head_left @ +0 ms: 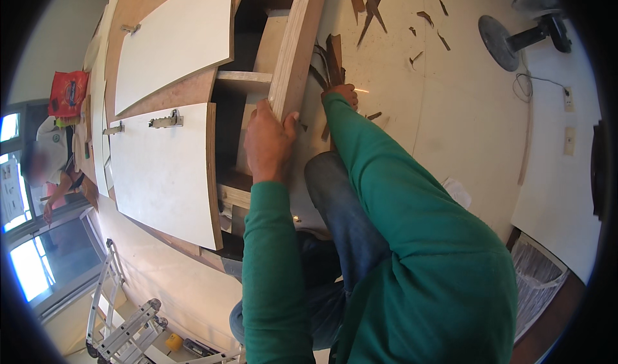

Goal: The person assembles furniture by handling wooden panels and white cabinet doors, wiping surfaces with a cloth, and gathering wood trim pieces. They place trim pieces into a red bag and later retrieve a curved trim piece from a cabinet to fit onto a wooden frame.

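Note:
My left hand (270,139) grips the pale wooden edge (293,68) of a cabinet frame lying on its back, thumb on the near side and fingers over the top. Beyond the frame, low by the floor, my right hand (342,96) is closed around thin dark-brown strips (334,58), perhaps veneer or edging; its fingers are partly hidden by the sleeve. Two white door panels (164,171) with metal hinges (167,120) rest across the cabinet, left of my left hand. Dark open compartments (235,122) show between the panels and the frame edge.
Torn brown scraps (372,13) lie scattered on the pale floor. A black fan (501,42) stands at the far right, its cord by the wall. Another person (55,148) is at the left near a red bag (68,93). A folding ladder (122,325) stands lower left.

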`<control>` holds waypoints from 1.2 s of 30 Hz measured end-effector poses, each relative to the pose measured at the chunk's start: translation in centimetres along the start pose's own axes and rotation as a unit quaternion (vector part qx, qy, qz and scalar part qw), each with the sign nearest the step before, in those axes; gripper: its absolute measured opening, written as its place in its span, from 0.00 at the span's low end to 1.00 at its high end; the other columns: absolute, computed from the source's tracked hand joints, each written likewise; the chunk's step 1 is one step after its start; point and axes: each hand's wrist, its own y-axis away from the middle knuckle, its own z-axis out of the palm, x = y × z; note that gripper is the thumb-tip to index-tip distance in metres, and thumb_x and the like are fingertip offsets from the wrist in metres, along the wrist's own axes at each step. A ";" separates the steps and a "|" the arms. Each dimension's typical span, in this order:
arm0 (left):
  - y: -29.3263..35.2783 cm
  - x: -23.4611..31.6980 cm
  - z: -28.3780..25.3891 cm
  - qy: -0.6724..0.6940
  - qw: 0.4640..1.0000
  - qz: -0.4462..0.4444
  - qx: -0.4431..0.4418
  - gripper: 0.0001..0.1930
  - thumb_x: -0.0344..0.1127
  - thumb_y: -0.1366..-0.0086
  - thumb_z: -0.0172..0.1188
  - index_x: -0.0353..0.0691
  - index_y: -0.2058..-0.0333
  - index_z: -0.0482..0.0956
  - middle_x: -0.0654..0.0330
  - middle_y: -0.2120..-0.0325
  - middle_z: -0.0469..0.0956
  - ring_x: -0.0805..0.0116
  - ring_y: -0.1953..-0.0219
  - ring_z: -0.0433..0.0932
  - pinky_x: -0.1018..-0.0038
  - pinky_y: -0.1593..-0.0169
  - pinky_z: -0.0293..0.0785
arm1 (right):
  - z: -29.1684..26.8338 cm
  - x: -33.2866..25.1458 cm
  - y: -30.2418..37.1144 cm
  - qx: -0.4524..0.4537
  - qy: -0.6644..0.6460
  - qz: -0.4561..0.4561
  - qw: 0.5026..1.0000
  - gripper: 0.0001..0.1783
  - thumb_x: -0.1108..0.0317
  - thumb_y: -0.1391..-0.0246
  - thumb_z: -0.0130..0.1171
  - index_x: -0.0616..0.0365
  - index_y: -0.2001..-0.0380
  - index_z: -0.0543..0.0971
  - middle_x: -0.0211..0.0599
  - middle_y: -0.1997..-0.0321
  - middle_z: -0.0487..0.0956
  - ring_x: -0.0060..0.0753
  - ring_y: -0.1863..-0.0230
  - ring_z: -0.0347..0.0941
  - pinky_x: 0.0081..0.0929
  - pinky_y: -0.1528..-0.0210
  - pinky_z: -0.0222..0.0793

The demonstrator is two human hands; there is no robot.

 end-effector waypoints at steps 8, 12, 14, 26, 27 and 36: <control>0.2 0.0 -0.1 0.004 1.000 0.012 0.017 0.23 0.42 0.37 0.71 0.31 0.52 0.75 0.40 0.56 0.82 0.38 0.51 0.81 0.51 0.49 0.78 | -1.3 0.3 -0.1 -0.022 0.012 -0.014 1.000 0.42 0.53 0.53 0.76 0.59 0.40 0.69 0.54 0.35 0.70 0.54 0.31 0.66 0.48 0.27 0.57; 0.3 0.0 -0.2 -0.002 1.000 0.018 0.013 0.28 0.44 0.37 0.70 0.31 0.46 0.72 0.39 0.55 0.81 0.36 0.51 0.81 0.48 0.49 0.77 | -2.7 1.3 -1.3 -0.115 -0.032 -0.079 0.990 0.39 0.58 0.52 0.76 0.61 0.40 0.70 0.57 0.38 0.75 0.53 0.36 0.74 0.44 0.31 0.68; 0.3 0.1 -0.2 0.001 1.000 0.003 0.004 0.28 0.43 0.36 0.70 0.31 0.45 0.72 0.39 0.55 0.81 0.36 0.51 0.81 0.48 0.49 0.77 | -3.4 2.0 -1.9 -0.159 -0.054 -0.114 0.979 0.39 0.59 0.50 0.75 0.65 0.41 0.69 0.58 0.41 0.78 0.53 0.41 0.79 0.42 0.36 0.75; 0.3 -0.1 0.2 -0.001 1.000 0.007 0.028 0.25 0.43 0.38 0.73 0.30 0.52 0.76 0.39 0.59 0.84 0.37 0.53 0.83 0.53 0.51 0.79 | -7.1 6.6 1.4 -0.086 -0.124 -0.345 0.926 0.37 0.62 0.50 0.72 0.74 0.46 0.66 0.69 0.47 0.79 0.60 0.46 0.81 0.42 0.43 0.79; 0.2 -0.2 0.3 -0.001 0.999 0.016 0.031 0.25 0.43 0.38 0.73 0.30 0.51 0.76 0.38 0.59 0.84 0.37 0.53 0.83 0.53 0.51 0.79 | -7.6 6.5 1.8 -0.064 -0.124 -0.355 0.924 0.36 0.62 0.50 0.71 0.74 0.46 0.66 0.69 0.47 0.79 0.60 0.46 0.81 0.42 0.43 0.79; -0.1 -0.9 0.6 -0.010 0.998 0.052 0.018 0.26 0.42 0.36 0.70 0.28 0.51 0.73 0.36 0.59 0.82 0.36 0.52 0.82 0.51 0.50 0.78 | -17.7 4.9 -5.7 -0.025 -0.124 -0.348 0.929 0.39 0.58 0.51 0.70 0.76 0.45 0.67 0.65 0.48 0.79 0.58 0.46 0.80 0.41 0.41 0.75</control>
